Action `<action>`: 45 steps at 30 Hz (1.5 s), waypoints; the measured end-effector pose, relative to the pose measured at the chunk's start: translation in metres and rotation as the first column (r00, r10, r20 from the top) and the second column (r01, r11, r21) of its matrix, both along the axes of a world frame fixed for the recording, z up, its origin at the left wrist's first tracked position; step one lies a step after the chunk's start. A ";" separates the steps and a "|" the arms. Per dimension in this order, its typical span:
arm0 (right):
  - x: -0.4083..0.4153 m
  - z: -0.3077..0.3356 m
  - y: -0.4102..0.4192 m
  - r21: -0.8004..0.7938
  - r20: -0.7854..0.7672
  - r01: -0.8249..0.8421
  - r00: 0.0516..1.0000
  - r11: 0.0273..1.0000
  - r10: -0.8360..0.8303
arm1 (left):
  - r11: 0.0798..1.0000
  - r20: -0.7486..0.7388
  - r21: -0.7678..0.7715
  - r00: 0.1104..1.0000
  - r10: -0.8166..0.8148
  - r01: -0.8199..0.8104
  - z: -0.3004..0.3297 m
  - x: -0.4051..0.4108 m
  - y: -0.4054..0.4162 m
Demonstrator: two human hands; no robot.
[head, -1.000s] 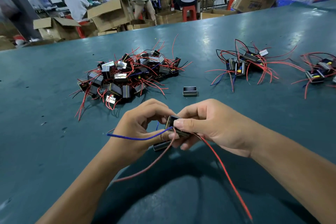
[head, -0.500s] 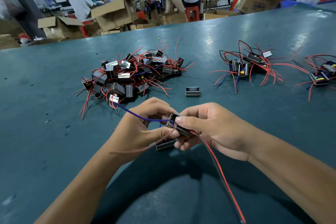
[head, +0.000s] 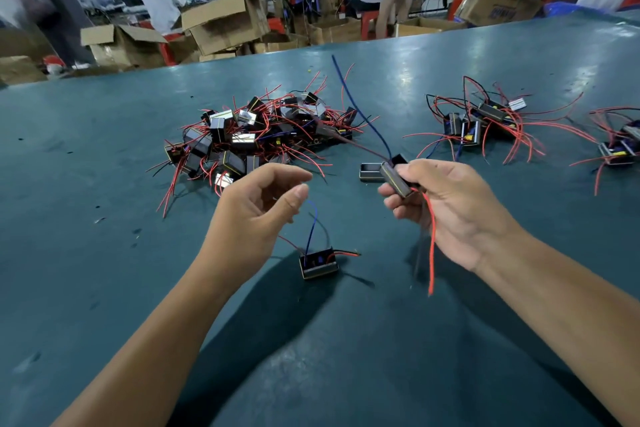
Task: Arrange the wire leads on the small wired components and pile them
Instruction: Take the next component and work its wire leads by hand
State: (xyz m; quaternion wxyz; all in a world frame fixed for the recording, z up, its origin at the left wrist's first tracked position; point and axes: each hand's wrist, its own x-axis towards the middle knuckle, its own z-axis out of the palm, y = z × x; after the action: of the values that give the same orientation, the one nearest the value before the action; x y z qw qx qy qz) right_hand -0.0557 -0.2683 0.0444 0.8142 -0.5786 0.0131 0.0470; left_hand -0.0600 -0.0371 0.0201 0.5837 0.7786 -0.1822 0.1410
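My right hand [head: 446, 208] grips a small black wired component [head: 394, 178] above the teal table [head: 104, 253]. Its blue lead [head: 356, 107] stands up and away, and a red lead [head: 432, 246] hangs below the hand. My left hand [head: 256, 215] hovers to the left with loosely curled fingers and holds nothing. Another component [head: 318, 262] with a blue and red lead lies on the table between my forearms. A big tangled heap of components [head: 256, 135] sits behind my left hand. A smaller pile [head: 485, 121] lies to the right.
A lone small black part [head: 370, 172] lies by my right fingers. A further cluster of components [head: 620, 146] sits at the right edge. Cardboard boxes [head: 221, 22] and several people stand beyond the table's far edge.
My hands have moved apart. The left hand has let go of the blue lead, which now points up and away. The right hand carried the component rightward, uncovering the component on the table.
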 end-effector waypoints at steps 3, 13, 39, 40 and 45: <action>0.003 -0.003 -0.001 0.068 -0.013 0.024 1.000 0.997 -0.023 | 0.998 -0.022 0.067 1.000 -0.013 0.015 0.001 -0.001 0.002; 0.010 -0.010 -0.001 0.129 -0.007 0.027 1.000 0.991 -0.026 | 0.704 -0.055 0.690 0.982 -0.181 0.168 0.001 -0.006 0.003; 0.028 -0.042 -0.020 -0.831 0.170 0.207 0.978 0.516 -0.118 | 0.702 0.056 0.698 0.967 -0.249 0.141 -0.014 -0.005 -0.003; 0.027 -0.043 -0.020 -0.881 0.200 0.216 0.976 0.422 -0.083 | 0.703 0.054 0.696 0.966 -0.253 0.145 -0.015 -0.005 -0.003; 0.020 -0.047 -0.012 -0.982 0.190 0.191 0.981 -0.008 0.047 | 0.691 0.019 0.693 0.953 -0.303 0.206 -0.013 -0.002 -0.003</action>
State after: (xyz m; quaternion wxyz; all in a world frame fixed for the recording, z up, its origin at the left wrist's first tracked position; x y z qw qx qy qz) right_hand -0.0358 -0.2800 -0.0024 0.1629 -0.9844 0.0037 -0.0670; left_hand -0.0622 -0.0401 0.0071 0.2565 0.8942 -0.3654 0.0329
